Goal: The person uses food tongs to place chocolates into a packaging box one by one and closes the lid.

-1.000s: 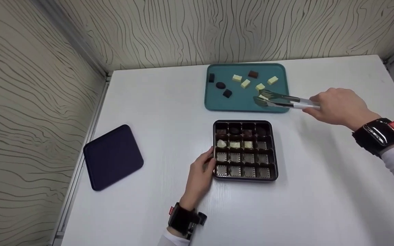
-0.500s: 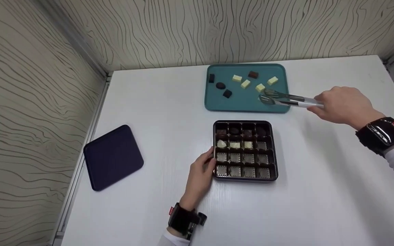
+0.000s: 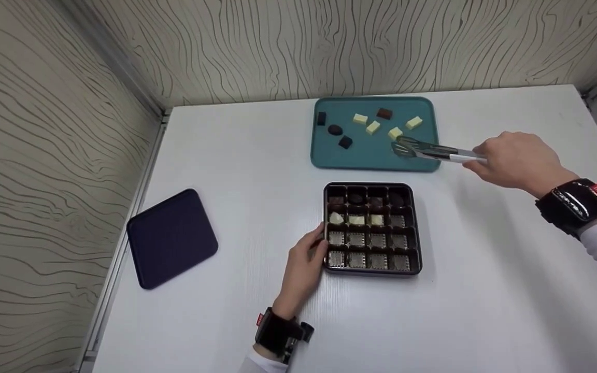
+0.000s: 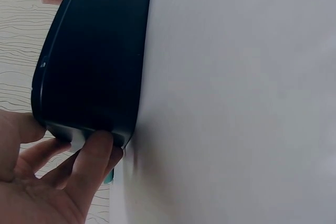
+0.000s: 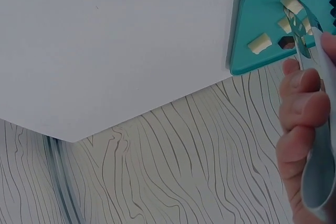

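In the head view my left hand grips the left wall of a dark compartmented chocolate box. In the left wrist view its fingers and thumb bear on one end of the box. My right hand holds clear-tipped tongs over the teal tray. The right wrist view shows a white chocolate at the tongs' tips; whether they squeeze it I cannot tell. Other white chocolates and dark ones lie on the tray. Dark pieces fill the box's back row; white chocolates occupy three second-row compartments.
A dark square lid lies on the white table to the left, near the table's edge. Wood-patterned walls rise behind the table and at its left.
The tongs have shifted slightly right, then a little back left, and their tips have drawn closer together. The white chocolate between them is now hidden in the head view. My left hand keeps its place.
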`<state>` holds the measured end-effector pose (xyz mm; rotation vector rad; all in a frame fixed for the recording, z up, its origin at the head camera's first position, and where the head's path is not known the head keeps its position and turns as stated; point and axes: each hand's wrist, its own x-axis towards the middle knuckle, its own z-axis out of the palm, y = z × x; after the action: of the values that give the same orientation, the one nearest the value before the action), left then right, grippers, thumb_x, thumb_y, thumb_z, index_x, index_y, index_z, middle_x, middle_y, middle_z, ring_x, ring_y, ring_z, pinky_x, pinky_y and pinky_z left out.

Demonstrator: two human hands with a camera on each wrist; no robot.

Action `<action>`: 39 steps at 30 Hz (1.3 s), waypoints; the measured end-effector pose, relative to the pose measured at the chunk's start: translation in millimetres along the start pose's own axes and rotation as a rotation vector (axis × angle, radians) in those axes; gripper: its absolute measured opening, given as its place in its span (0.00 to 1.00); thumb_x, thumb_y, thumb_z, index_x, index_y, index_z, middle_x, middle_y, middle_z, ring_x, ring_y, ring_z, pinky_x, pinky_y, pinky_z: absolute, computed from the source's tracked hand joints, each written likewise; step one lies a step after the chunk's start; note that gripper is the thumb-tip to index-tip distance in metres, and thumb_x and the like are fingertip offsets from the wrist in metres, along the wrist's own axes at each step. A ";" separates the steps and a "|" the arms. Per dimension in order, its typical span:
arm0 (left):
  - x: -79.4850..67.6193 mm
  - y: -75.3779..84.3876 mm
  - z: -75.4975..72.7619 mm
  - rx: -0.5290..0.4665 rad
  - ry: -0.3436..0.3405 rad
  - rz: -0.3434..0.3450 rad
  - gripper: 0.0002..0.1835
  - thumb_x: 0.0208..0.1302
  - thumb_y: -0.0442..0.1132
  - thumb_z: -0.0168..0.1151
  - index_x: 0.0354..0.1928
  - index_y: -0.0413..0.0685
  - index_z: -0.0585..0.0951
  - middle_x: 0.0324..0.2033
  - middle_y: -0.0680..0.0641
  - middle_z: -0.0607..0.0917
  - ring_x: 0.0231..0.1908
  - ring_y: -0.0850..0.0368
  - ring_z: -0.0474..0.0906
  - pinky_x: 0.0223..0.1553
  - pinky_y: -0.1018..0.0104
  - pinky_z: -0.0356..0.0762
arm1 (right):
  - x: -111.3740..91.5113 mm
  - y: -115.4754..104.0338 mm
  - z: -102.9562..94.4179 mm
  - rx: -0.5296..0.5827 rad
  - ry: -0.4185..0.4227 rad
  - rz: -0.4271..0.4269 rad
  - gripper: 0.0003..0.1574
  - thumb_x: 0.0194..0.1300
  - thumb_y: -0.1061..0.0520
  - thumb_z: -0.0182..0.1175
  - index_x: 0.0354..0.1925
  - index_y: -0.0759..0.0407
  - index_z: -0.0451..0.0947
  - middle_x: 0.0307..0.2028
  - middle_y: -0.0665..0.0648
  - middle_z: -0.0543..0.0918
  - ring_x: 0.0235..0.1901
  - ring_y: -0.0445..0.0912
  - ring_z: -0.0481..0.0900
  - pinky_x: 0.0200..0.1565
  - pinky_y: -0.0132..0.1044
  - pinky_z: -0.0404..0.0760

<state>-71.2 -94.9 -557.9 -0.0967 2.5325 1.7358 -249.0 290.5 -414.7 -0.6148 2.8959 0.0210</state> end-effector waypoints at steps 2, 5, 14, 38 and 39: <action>-0.5 0.3 0.4 0.002 0.000 0.006 0.26 0.80 0.41 0.56 0.75 0.45 0.72 0.69 0.40 0.81 0.70 0.45 0.79 0.78 0.48 0.71 | -1.6 0.1 0.7 0.006 0.000 0.004 0.26 0.72 0.47 0.63 0.50 0.69 0.87 0.31 0.65 0.90 0.27 0.51 0.81 0.27 0.51 0.85; -0.9 0.0 0.9 0.005 -0.001 0.017 0.26 0.80 0.41 0.56 0.75 0.44 0.72 0.69 0.40 0.81 0.70 0.45 0.79 0.77 0.48 0.71 | -6.0 0.6 -0.2 0.008 0.004 0.007 0.27 0.73 0.46 0.63 0.52 0.70 0.86 0.32 0.66 0.90 0.27 0.51 0.82 0.27 0.51 0.85; -1.2 0.5 -0.1 0.030 0.003 0.047 0.25 0.81 0.41 0.55 0.75 0.44 0.73 0.68 0.39 0.82 0.69 0.42 0.79 0.76 0.45 0.72 | -46.7 -0.2 -19.8 -0.027 0.069 -0.035 0.23 0.72 0.45 0.65 0.49 0.64 0.88 0.19 0.53 0.84 0.22 0.45 0.76 0.21 0.40 0.74; -1.0 0.1 0.2 0.017 0.010 0.031 0.25 0.80 0.40 0.56 0.75 0.45 0.73 0.68 0.40 0.82 0.70 0.43 0.78 0.77 0.46 0.71 | -98.4 -9.2 -20.8 -0.221 0.377 -0.584 0.45 0.80 0.27 0.21 0.31 0.47 0.77 0.12 0.36 0.64 0.15 0.29 0.54 0.17 0.26 0.57; -0.9 0.0 0.3 0.015 0.010 0.030 0.25 0.80 0.40 0.56 0.75 0.45 0.73 0.68 0.40 0.82 0.70 0.43 0.78 0.77 0.46 0.71 | -97.3 -9.5 -21.0 -0.221 0.389 -0.595 0.46 0.80 0.27 0.20 0.30 0.47 0.76 0.11 0.36 0.64 0.15 0.29 0.54 0.17 0.26 0.57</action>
<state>-70.3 -94.6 -558.0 -0.0671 2.5671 1.7311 -161.4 319.8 -376.5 -1.6603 2.9449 0.1572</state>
